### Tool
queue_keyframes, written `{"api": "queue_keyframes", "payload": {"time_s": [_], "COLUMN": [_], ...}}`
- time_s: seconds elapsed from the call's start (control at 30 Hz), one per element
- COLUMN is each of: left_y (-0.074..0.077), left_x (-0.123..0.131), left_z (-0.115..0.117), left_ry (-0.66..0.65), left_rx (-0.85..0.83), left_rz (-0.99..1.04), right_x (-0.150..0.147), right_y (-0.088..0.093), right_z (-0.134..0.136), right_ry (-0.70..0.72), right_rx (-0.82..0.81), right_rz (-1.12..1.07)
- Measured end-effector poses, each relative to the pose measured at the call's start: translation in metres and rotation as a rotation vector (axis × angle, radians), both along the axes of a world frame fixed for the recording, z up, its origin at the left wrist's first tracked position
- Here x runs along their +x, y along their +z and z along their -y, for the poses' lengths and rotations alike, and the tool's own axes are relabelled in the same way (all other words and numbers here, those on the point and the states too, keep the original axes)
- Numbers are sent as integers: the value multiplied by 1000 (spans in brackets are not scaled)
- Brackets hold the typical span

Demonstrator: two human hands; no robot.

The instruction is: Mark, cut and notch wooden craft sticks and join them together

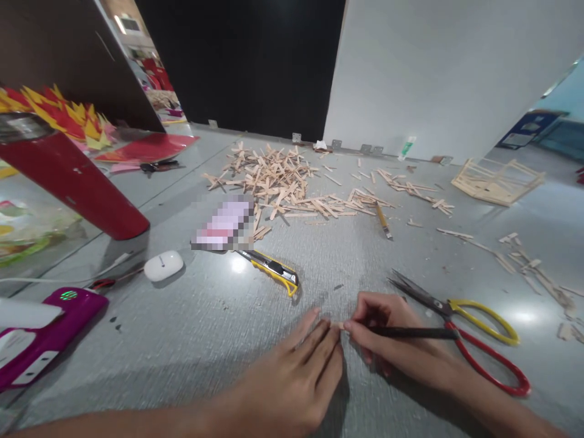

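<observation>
Near centre of the grey table [205,340], both hands meet over a small wooden piece [336,325] lying flat on the surface. The left hand [296,377] rests palm down with its fingers straight and close together, and the fingertips [326,328] touch the left end of the piece. The right hand [387,331] is closed in a pinch around a thin black writing tool [410,333]. Its tip meets the right end of the piece, and its shaft runs to the right across the hand. Just right of that hand lie scissors [460,331], blades apart and pointing far-left, with one yellow and one red handle loop. A yellow utility knife [276,271] lies beyond the left hand, slightly to the left and clear of it. Farther off, at centre, is a loose pile of wooden sticks [283,179], with a yellow pencil [383,222] at its right edge. Scattered offcuts trail along the right side. A stick frame [495,179] sits at the far right. To the left a red cylinder [73,179] leans over the table, with a white oval device [163,265] near its foot. A magenta device [50,331] lies at the near-left edge.
</observation>
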State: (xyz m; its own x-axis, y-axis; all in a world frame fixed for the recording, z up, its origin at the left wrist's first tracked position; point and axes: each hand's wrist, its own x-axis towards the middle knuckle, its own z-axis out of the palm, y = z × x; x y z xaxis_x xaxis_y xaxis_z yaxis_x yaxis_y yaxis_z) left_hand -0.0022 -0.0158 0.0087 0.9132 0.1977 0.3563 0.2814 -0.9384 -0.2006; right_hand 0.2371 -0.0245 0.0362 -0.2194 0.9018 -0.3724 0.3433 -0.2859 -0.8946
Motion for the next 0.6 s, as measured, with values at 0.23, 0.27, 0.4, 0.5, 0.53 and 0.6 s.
{"api": "queue_keyframes", "payload": {"time_s": [0.23,0.27,0.4,0.5,0.53,0.6], "left_y": [-5,-6,-10,-8,-6,-4], "left_x": [0,0,0,0,0,0], "left_z": [-1,-1,-1,1,2,3], "left_ry": [10,8,-19,10,21,33], "left_rx": [12,18,37,19,16,13], "left_rz": [35,41,49,27,24,31], "right_x": [-2,-2,-3,-3,-3,-3], "right_y": [-9,-10,-13,-15,-16,-17], "right_z": [1,1,2,2,2,1], "right_ry": [34,36,-4,-18,-20,-26], "right_rx": [193,199,173,177,174,160], "right_rz": [192,202,183,170,164,151]}}
